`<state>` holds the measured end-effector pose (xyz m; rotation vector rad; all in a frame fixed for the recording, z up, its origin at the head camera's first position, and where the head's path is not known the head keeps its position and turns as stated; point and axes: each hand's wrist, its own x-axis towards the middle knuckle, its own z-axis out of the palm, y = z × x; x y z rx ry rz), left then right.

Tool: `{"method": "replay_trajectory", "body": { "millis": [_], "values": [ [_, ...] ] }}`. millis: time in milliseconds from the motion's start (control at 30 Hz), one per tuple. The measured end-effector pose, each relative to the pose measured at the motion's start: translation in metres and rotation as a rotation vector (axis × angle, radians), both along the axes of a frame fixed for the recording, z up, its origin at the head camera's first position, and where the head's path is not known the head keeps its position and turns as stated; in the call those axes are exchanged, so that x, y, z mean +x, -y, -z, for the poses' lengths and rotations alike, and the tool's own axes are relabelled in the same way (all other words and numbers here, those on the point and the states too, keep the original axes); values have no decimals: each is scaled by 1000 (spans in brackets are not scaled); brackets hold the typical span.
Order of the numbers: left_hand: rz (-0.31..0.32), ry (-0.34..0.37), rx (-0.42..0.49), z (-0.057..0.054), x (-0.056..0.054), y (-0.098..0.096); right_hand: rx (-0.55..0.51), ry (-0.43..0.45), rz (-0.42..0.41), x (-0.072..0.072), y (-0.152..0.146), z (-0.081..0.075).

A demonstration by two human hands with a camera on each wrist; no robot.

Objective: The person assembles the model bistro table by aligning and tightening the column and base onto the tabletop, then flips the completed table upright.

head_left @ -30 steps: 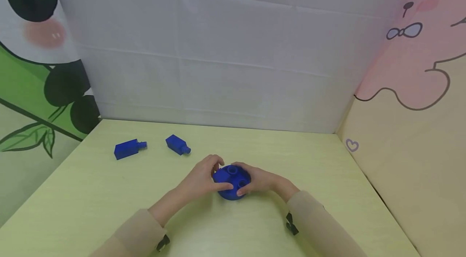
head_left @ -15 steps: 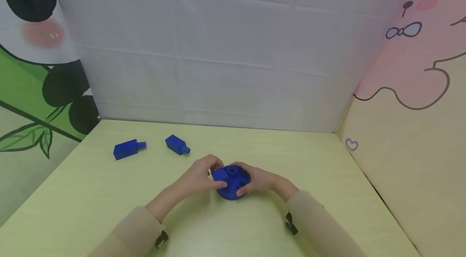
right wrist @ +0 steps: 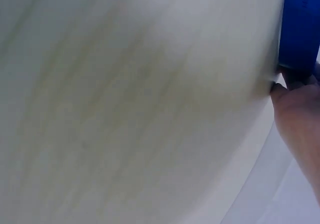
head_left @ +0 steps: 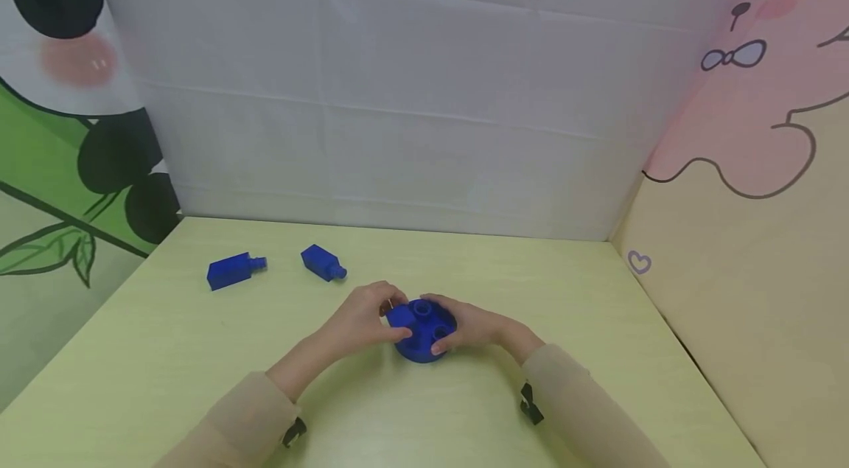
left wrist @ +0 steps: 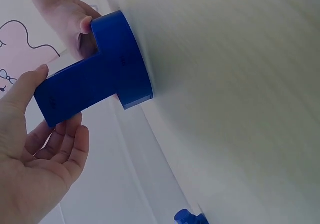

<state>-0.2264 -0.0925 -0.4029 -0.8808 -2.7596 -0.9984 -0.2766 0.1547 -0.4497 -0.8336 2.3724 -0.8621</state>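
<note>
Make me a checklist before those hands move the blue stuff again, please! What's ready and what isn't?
1. Round blue plastic-looking base flat on the pale yellow-green table: ok.
2. Right hand holding the base: ok.
3. Left hand pinching the upright blue rectangular block: ok.
4. That block pushed all the way in: cannot tell; no gap shows, but the joint's inside is hidden.
5. Far round socket uncovered: ok.
6. Left blue peg-ended block and matching block beside it in the base: not ok; both lie on the table.
</note>
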Motion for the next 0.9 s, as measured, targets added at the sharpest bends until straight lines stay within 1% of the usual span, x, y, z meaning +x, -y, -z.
{"method": "replay_trajectory", "body": {
  "millis": [67, 167, 233, 300, 400, 500, 633, 733, 900],
  "values": [
    [7, 6, -1, -3, -2, 2, -7, -27, -7, -1, -1, -1],
    [-9, 46, 13, -10, -6, 10, -44, -68, -20, -1, -2, -3],
    [-38, 73, 23, -16, -9, 20, -73, -94, -24, 0, -1, -5],
    [-70, 85, 22, -21, -14, 34, -104, -106, -27, 2, 1, -7],
    [-109, 91, -11, -25, -28, 56, -132, -148, -11, 10, 8, -13],
    [-136, 93, -51, -25, -45, 79, -163, -210, 45, 21, 16, -19],
    [-136, 69, -91, -19, -63, 105, -204, -289, 162, 41, 28, -24],
    [-145, 72, -102, -11, -72, 121, -271, -309, 245, 54, 38, -25],
    [-196, 107, -115, 12, -86, 140, -402, -284, 358, 70, 56, -26]
  ]
}}
